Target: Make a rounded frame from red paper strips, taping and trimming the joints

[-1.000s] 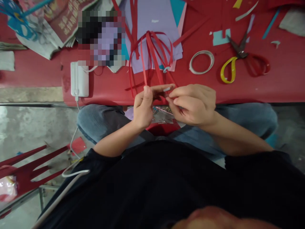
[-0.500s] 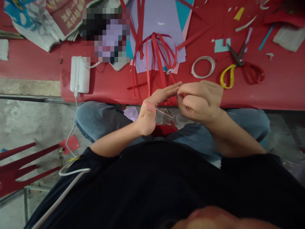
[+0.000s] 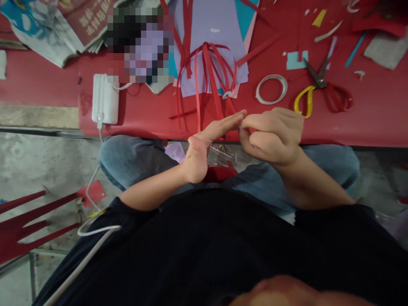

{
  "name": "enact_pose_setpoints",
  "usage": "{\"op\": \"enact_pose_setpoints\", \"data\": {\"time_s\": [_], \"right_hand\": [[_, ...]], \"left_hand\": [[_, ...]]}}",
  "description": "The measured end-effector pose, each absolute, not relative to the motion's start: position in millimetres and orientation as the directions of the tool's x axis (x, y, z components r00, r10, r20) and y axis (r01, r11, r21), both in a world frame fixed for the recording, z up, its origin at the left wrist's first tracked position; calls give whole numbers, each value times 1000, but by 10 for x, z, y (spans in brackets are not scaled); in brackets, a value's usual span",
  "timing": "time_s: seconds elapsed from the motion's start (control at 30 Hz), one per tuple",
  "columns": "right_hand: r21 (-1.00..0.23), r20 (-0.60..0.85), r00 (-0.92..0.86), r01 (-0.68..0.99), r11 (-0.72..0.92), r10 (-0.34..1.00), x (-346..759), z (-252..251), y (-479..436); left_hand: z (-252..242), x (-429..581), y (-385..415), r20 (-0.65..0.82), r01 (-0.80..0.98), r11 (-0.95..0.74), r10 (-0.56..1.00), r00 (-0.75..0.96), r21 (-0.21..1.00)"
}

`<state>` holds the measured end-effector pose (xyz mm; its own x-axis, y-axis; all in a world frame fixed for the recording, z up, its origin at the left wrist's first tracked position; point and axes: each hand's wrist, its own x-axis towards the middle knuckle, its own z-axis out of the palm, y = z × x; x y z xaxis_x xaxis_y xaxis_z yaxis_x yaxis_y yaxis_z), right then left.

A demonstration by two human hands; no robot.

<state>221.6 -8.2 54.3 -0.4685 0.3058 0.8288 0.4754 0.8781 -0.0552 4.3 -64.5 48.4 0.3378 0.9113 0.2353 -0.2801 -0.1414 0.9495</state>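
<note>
At the table's near edge, my left hand [image 3: 210, 142] is stretched out flat, its fingers straight and pointing right, the thumb apart. My right hand [image 3: 272, 134] is curled closed, with its fingertips pinched at the tips of the left fingers. Whatever sits between those fingertips, if anything, is too small or hidden to make out. Just beyond my hands, a bundle of thin red paper strips [image 3: 207, 63] fans out over lilac paper sheets [image 3: 212, 21]. A small pale ring-shaped piece [image 3: 226, 95] lies by the strip ends.
Beyond my right hand lie a roll of tape [image 3: 257, 90] and opened scissors [image 3: 321, 84] with yellow and red handles. A white power bank [image 3: 105, 100] with a cable is at the left, near newspapers [image 3: 47, 40]. Paper scraps dot the red table [image 3: 366, 127].
Both hands have shifted slightly to the right, still meeting at the fingertips. The view has moved a little; the things on the table lie as before.
</note>
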Motion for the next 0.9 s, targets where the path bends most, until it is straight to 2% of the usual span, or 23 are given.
{"op": "enact_pose_setpoints", "data": {"time_s": [0.13, 0.37, 0.53, 0.77, 0.9], "right_hand": [[8, 864, -439, 499, 866, 245, 2213, 541, -69], [75, 917, -381, 462, 884, 121, 2188, 510, -18], [33, 914, -367, 491, 870, 173, 2211, 475, -40], [73, 914, -380, 497, 865, 141, 2175, 447, -70], [-49, 904, -346, 501, 864, 251, 2120, 399, -145]], "left_hand": [[520, 62, -650, 217, -354, -91, 917, 334, 931], [533, 60, -640, 169, -347, -48, 930, 327, 937], [553, 65, -661, 208, -388, -69, 921, 328, 919], [565, 47, -642, 199, -324, -93, 930, 309, 941], [482, 47, -640, 177, -306, -77, 932, 316, 949]]}}
